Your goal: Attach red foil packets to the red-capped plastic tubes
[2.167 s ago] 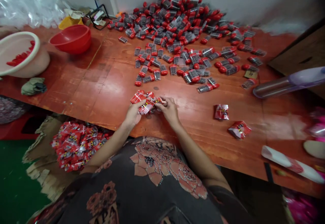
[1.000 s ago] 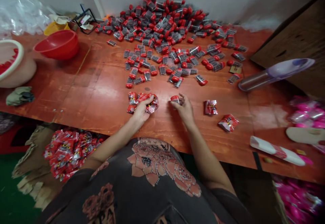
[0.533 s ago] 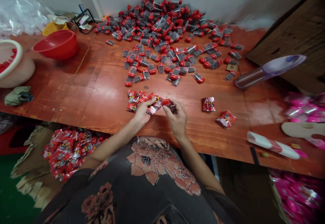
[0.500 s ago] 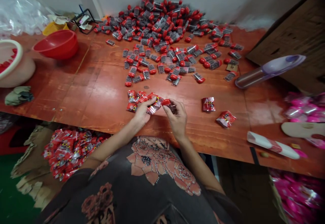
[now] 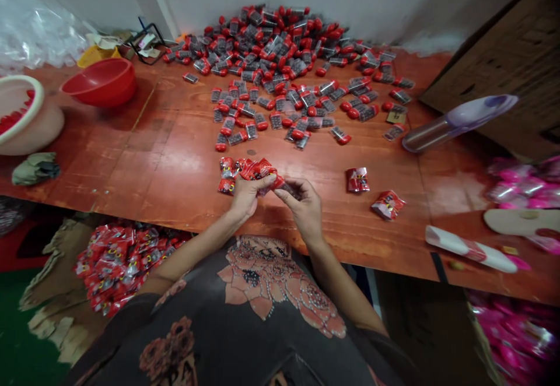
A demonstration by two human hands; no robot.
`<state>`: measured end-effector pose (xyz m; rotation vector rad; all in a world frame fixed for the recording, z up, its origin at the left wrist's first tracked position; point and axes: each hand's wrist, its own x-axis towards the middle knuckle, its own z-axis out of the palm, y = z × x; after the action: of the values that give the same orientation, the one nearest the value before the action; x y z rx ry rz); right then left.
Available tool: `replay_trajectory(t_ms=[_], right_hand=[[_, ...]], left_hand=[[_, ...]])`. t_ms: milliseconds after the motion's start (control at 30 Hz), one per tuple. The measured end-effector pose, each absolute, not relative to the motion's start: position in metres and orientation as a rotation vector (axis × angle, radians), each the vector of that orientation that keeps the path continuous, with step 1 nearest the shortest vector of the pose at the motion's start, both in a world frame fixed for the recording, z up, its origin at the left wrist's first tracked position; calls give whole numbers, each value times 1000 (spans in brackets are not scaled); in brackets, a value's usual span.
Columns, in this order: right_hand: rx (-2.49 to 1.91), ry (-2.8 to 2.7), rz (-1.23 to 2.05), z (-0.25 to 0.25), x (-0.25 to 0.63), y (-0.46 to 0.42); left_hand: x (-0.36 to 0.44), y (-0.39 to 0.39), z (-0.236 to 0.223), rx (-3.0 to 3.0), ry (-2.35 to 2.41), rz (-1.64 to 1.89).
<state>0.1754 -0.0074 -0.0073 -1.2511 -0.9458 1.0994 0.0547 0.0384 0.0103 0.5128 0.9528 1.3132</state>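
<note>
My left hand (image 5: 247, 195) grips a red foil packet (image 5: 260, 170) at the table's near edge, beside a small loose group of similar packets (image 5: 226, 176). My right hand (image 5: 304, 206) is close against it, its fingers closed on a small clear tube with a red cap (image 5: 289, 186). The fingers hide most of that tube. Its red end seems to touch the packet. Farther off, a large heap of red-capped tubes (image 5: 271, 42) spreads across the reddish wooden table (image 5: 131, 153), with loose tubes (image 5: 262, 119) just beyond my hands.
Two red foil packets (image 5: 357, 179) lie to the right. A cardboard box of red packets (image 5: 122, 263) sits below the left edge. A red bowl (image 5: 102, 84) and a white basin (image 5: 20, 123) stand at left; a purple-topped bottle (image 5: 455, 125) lies at right.
My right hand has moved left against my left hand, bringing the tube to the packet. My left hand has lifted the packet slightly. The whole view has shifted slightly with my head.
</note>
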Motion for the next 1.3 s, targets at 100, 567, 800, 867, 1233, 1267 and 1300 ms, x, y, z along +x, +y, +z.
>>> replay_trajectory(t_ms=[100,567,800,867,1233,1267,1300], right_hand=[[-1291,-1051,969,-2,176,-12],[-1305,-1115,652,-4,167,-15],[-1285,-1189,588,-4,165,-19],[-1285,-1118,701,-4,164,-19],[-1218,-1321,868,0,174,-22],[-1233,-1288,854,-2,173,-22],[-1248,-1246,858,-3,172,-22]], left_hand=[[56,37,15,519,973,1359],[49,31,25,612,946,1197],[43,31,28,635,960,1170],[41,31,29,607,936,1133],[39,37,29,688,1036,1215],[40,37,28,690,1047,1205],[39,37,28,689,1061,1196]])
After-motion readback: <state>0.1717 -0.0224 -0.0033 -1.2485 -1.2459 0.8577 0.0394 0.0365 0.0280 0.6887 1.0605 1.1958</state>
